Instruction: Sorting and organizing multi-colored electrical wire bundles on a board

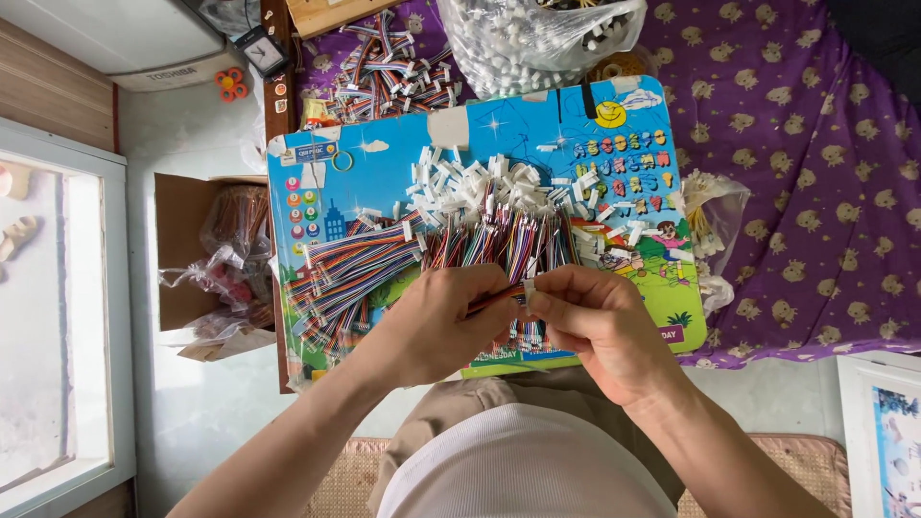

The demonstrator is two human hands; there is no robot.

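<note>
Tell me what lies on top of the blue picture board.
On the blue picture board lie multicoloured wire bundles and loose white connectors. The left hand and right hand cover its near edge, so whatever lies there is hidden.

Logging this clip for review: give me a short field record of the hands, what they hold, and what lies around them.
left hand: pinches a striped wire lead
right hand: fingertips on a small white connector at the lead's end
work surface: colourful children's lap table
on table: rows of multicoloured wire leads, loose pile of white connectors
beyond table: clear bag of white parts
left of table: open cardboard box
</note>
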